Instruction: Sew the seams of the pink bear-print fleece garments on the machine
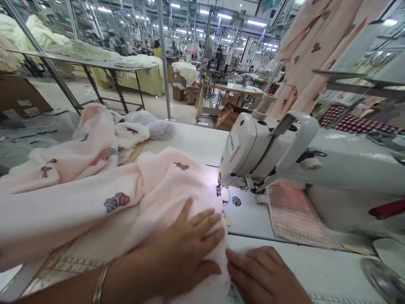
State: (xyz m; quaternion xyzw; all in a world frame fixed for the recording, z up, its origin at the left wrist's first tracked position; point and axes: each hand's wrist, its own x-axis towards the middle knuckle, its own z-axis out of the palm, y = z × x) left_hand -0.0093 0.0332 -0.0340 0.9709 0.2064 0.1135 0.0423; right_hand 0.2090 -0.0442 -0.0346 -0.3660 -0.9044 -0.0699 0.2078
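Observation:
Pale pink fleece fabric (164, 181) printed with small bears runs from the left across the table to a white sewing machine (243, 152). Its right edge passes under the lit presser foot (218, 190). My left hand (190, 240) lies palm down on the fleece, fingers spread, just in front of the needle area. Nearer to me, my right hand (265, 274) is at the fabric's right edge. Its fingers are bent together and seem to pinch that edge; the thumb is mostly hidden.
More bear-print fleece (91, 143) is heaped on the left. A pink checked cloth (294, 215) lies under the machine arm. Bear-print pieces (303, 59) hang above the machine. A metal pole (164, 63) stands beyond the white table (196, 137); cartons (22, 97) sit far left.

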